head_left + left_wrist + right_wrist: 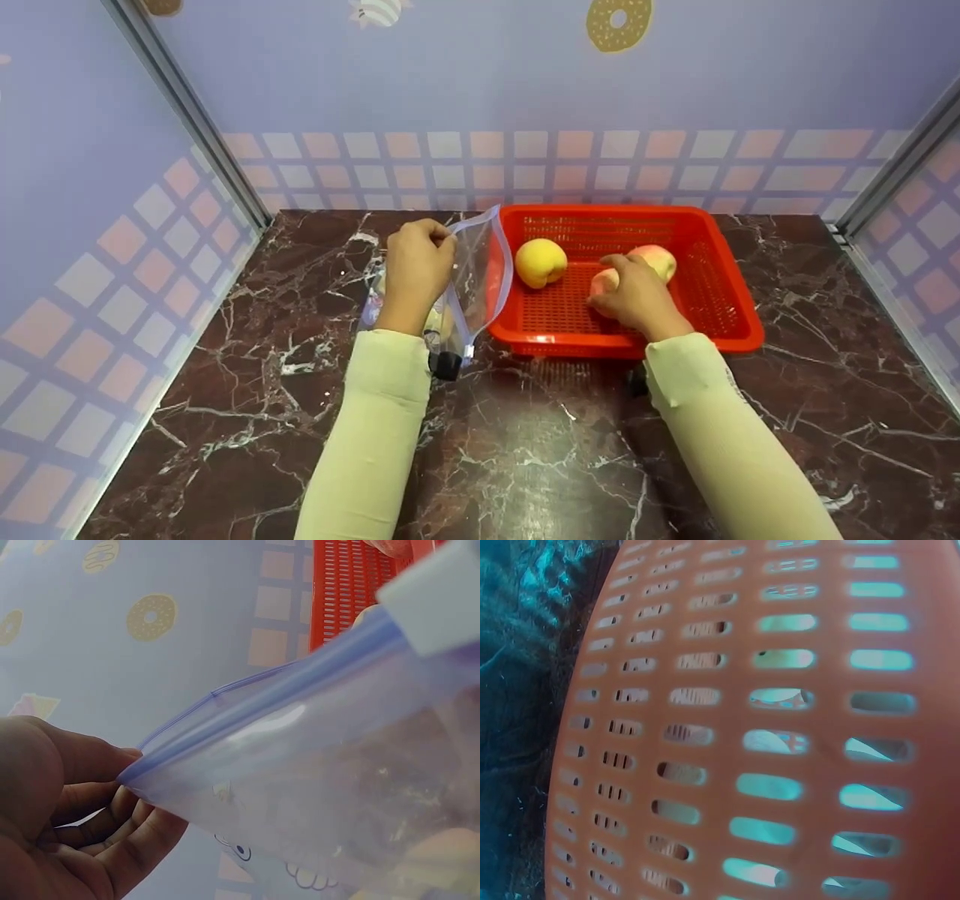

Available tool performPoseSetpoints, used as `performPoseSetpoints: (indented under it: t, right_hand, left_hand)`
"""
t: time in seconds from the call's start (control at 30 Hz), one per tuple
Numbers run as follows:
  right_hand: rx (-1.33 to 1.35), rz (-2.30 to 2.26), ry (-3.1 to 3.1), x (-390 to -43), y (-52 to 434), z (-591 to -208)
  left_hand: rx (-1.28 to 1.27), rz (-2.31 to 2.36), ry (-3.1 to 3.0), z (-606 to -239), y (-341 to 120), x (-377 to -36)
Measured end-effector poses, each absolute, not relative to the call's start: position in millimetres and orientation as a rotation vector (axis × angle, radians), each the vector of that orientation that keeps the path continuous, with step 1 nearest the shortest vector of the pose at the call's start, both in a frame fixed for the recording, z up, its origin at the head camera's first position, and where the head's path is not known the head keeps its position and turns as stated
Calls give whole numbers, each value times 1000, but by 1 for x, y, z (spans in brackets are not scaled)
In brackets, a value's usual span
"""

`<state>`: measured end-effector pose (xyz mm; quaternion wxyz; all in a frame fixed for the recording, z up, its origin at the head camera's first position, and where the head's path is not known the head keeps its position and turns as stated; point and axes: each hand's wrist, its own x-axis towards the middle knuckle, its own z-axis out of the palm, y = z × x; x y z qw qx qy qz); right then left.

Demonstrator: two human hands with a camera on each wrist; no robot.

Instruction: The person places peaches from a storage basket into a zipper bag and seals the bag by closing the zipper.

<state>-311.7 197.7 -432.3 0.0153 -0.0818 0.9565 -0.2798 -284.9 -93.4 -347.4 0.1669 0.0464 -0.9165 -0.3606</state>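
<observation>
A pastel wall point(480, 82) of printed doughnuts and pink and white tiles stands behind a dark, white-veined marble tabletop point(247, 435), where a red slotted plastic basket point(562, 340) sits toward the far side. Two forearms in pale yellow-green sleeves point(364, 442) reach forward from the near edge, the left nearly straight ahead, the right slanting inward over the basket's near rim.

A clear zip bag point(315, 757) with lilac seal strips gapes beside the basket, its mouth overlapping the left rim; pale yellowish rounded shapes show dimly through its plastic. The left hand point(420, 259), knuckles up in the head view, pinches one end of the bag's mouth between thumb and fingers, the rest of the bag stretching away to the right of that grip.

The right hand point(641, 296) angles down inside the basket, thumb and fingers curved around a pinkish fruit point(604, 282) that lies between them; whether it is lifted cannot be told. The right wrist view shows only slotted red basket wall near the lens. A yellow peach-like fruit point(541, 263) rests to the left, apart from that grip, and a red-and-yellow fruit point(660, 261) lies just behind the hand, partly covered. A small white slider point(469, 351) marks the bag's near corner.
</observation>
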Motion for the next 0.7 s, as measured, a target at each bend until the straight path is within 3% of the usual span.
performPoseSetpoints:
  t: [0.7]
  right_hand:
    - [-247, -757, 2989, -319, 198, -438]
  left_hand:
    - [144, -1044, -2607, -346, -95, -284]
